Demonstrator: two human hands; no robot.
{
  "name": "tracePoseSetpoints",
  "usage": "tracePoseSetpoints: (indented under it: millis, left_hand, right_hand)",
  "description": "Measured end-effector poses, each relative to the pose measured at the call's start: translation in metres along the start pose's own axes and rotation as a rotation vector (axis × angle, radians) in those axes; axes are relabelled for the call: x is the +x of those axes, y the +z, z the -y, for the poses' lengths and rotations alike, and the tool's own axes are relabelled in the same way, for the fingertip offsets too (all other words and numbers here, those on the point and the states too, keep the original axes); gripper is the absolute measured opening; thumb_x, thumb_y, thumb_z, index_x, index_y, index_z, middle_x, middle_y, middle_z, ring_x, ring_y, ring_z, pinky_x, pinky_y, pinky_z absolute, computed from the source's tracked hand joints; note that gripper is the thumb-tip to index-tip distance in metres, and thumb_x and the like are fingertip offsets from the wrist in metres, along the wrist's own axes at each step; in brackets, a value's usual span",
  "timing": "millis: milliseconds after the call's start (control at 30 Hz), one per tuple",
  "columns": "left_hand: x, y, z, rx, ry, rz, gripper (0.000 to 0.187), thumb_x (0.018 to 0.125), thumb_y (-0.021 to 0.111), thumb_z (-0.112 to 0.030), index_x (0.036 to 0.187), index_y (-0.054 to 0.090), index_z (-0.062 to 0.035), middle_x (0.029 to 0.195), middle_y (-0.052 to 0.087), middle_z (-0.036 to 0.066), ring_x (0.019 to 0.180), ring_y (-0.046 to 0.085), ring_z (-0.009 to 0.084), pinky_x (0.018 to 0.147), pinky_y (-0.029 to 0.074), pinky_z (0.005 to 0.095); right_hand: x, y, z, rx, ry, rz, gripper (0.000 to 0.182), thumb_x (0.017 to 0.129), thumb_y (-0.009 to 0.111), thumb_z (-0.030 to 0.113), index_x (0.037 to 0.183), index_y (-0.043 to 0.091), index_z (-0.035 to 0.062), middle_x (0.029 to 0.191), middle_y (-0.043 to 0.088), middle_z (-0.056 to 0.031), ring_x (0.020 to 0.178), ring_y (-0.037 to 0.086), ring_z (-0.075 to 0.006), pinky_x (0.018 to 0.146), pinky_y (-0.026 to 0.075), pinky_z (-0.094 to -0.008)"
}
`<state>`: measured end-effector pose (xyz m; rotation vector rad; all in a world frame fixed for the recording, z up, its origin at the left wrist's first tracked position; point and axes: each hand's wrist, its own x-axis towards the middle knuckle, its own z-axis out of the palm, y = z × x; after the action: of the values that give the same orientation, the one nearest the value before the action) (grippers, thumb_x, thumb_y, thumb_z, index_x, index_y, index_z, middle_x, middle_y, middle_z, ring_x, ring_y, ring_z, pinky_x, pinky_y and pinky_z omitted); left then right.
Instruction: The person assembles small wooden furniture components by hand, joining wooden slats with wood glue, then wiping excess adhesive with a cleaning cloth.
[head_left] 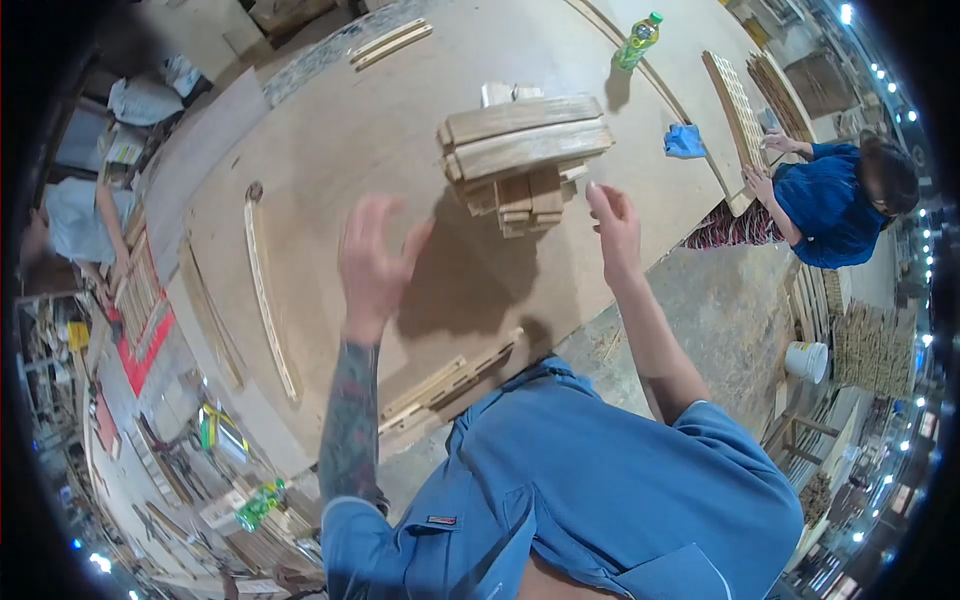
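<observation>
A stack of short wooden pieces (525, 140) stands on the wide pale work table (330, 150), its layers laid crosswise. To the left of the stack, my left hand (376, 262) is raised with thumb and fingers apart, holding nothing and somewhat blurred. My right hand (617, 225) is just right of the stack's lower pieces, thumb and fingertips close together; whether a small thing sits between them I cannot make out. Slotted wooden strips (450, 390) lie along the near table edge, below my hands.
A green bottle (637, 42) and a blue cloth (684, 141) are on the table's far right. One long strip (268, 290) lies at left. A person in dark blue (830, 200) handles a slatted wooden panel (735, 110); another person (85, 220) works at far left. A white bucket (806, 361) is on the floor.
</observation>
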<state>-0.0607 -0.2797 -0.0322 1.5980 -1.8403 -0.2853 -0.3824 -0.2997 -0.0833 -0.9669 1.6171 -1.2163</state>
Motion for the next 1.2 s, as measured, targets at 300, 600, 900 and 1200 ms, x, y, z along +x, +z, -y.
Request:
tracePoseSetpoints:
  millis: [300, 600, 900, 1200]
  left_hand:
    - [0.185, 0.105, 0.0, -0.156, -0.164, 0.594, 0.071, 0.077, 0.07, -0.07, 0.101, 0.06, -0.0038, 0.08, 0.067, 0.011, 0.078, 0.065, 0.0249, 0.072, 0.051, 0.0382]
    - [-0.01, 0.005, 0.027, -0.941, -0.562, 0.095, 0.042, 0.1, 0.06, -0.034, 0.125, 0.06, -0.0003, 0.093, 0.067, 0.003, 0.083, 0.058, 0.0078, 0.073, 0.049, 0.0259]
    - [-0.216, 0.039, 0.088, -0.421, -1.165, -0.476, 0.051, 0.099, 0.055, -0.045, 0.117, 0.067, 0.0007, 0.101, 0.071, 0.011, 0.092, 0.065, 0.0221, 0.082, 0.049, 0.0351]
    - [-0.174, 0.039, 0.114, 0.09, -1.173, 0.025, 0.084, 0.075, 0.076, -0.042, 0.139, 0.045, 0.0017, 0.133, 0.054, 0.028, 0.119, 0.055, 0.0429, 0.097, 0.048, 0.0464]
  right_hand:
    - [0.067, 0.037, 0.022, 0.387, 0.327, 0.041, 0.038, 0.085, 0.072, 0.055, 0.098, 0.065, 0.0195, 0.088, 0.059, 0.0058, 0.077, 0.048, -0.0071, 0.069, 0.033, -0.0264]
    - [-0.027, 0.096, 0.093, 0.437, -0.037, 0.242, 0.048, 0.09, 0.073, 0.026, 0.127, 0.051, 0.0038, 0.109, 0.065, -0.0062, 0.093, 0.058, -0.0096, 0.075, 0.042, -0.027]
    - [-0.07, 0.261, -0.072, -0.259, 0.113, 0.694, 0.057, 0.089, 0.07, 0.039, 0.129, 0.052, 0.0021, 0.107, 0.067, -0.0146, 0.097, 0.063, -0.0239, 0.087, 0.05, -0.0374]
    - [-0.137, 0.248, -0.096, -1.024, -0.238, 0.525, 0.071, 0.071, 0.082, 0.034, 0.124, 0.049, 0.0014, 0.133, 0.051, -0.0206, 0.122, 0.05, -0.0386, 0.094, 0.048, -0.051]
